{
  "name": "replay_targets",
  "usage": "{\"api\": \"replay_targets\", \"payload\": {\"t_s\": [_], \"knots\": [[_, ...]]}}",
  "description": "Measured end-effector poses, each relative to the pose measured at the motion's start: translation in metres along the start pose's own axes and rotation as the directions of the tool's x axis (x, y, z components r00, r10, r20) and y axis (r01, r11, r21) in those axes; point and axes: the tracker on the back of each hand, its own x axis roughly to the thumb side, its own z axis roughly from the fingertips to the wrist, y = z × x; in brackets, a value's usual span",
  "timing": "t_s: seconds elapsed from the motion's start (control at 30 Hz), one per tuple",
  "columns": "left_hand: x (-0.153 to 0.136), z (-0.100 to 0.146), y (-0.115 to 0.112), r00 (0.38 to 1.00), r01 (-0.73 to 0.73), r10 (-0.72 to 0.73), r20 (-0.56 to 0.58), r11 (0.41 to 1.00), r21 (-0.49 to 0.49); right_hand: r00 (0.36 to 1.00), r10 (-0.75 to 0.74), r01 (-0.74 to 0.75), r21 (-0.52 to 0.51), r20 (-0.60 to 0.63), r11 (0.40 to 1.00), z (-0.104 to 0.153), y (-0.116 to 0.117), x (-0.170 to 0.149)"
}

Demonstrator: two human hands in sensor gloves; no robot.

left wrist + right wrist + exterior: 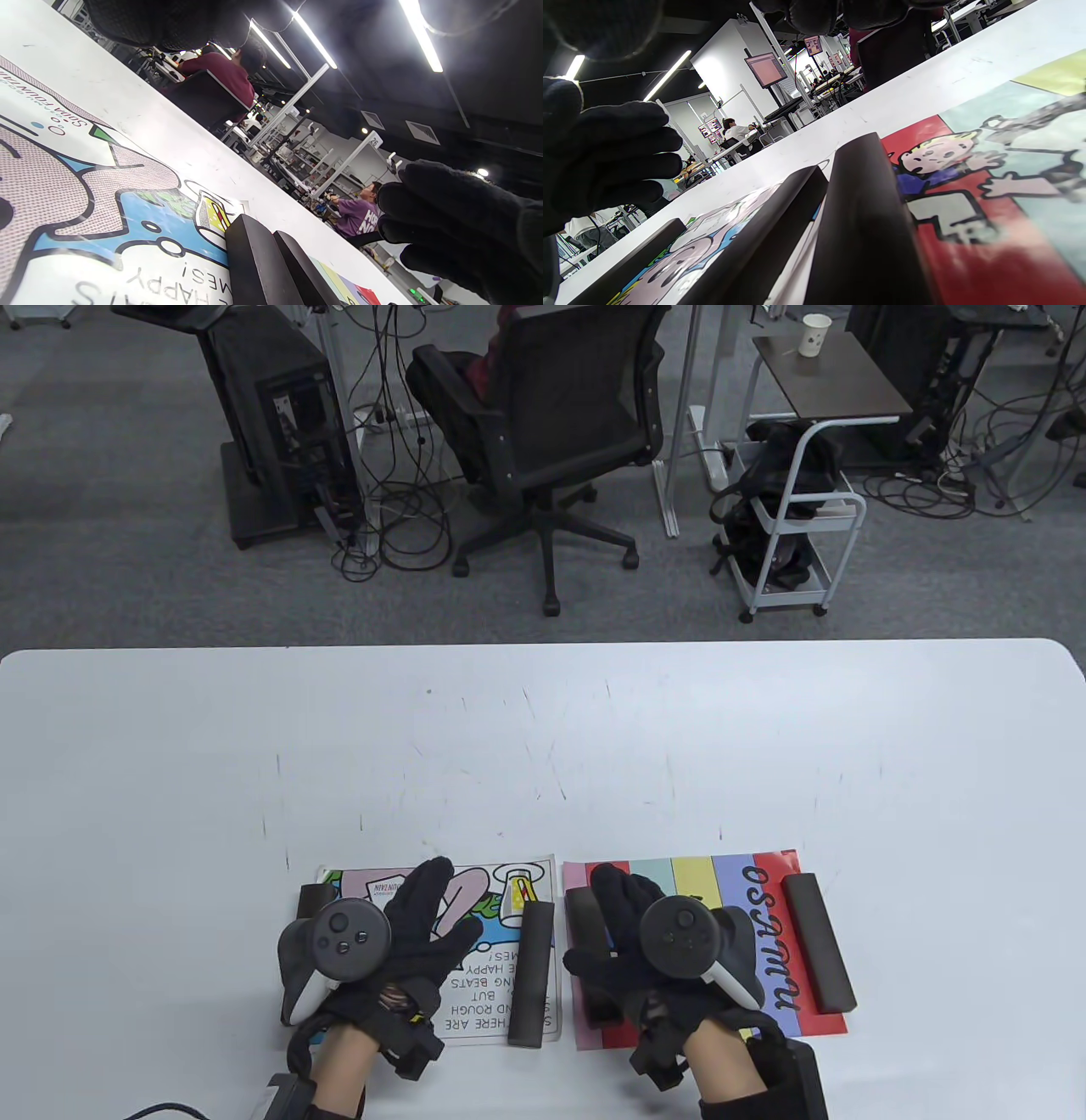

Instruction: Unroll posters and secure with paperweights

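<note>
Two posters lie flat near the table's front edge. The cartoon poster (496, 959) has one dark bar paperweight (531, 972) on its right edge and another (310, 894) on its left edge, partly under my left hand (420, 920). The striped poster (768, 937) has a bar (818, 955) on its right edge and another (584, 918) on its left, partly under my right hand (624, 920). Both hands are spread open over the posters and hold nothing. The left wrist view shows the cartoon poster (106, 203) and two bars (254, 262). The right wrist view shows the striped poster (988, 203) and its bar (865, 220).
The white table (543, 746) stretches far beyond the posters. Past its far edge stand an office chair (560, 415), a wheeled cart (789, 517) and computer towers with cables. A cable (161, 1110) runs from my left wrist at the front edge.
</note>
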Motion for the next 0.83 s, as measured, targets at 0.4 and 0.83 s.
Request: {"api": "replay_targets", "payload": {"t_s": [0.4,0.83], "knots": [[-0.0054,0.003,-0.0056,1.0,0.022,-0.022,-0.004,1.0,-0.008,1.0,0.003,-0.003,0.006,-0.004,1.0,-0.0001,0.0031,-0.002],[-0.0042,0.0049,-0.0093,0.999,0.031,-0.031,0.006,0.999,-0.025,1.0,0.017,-0.017,0.011,-0.005,1.0,0.0009,0.0044,-0.0022]]}}
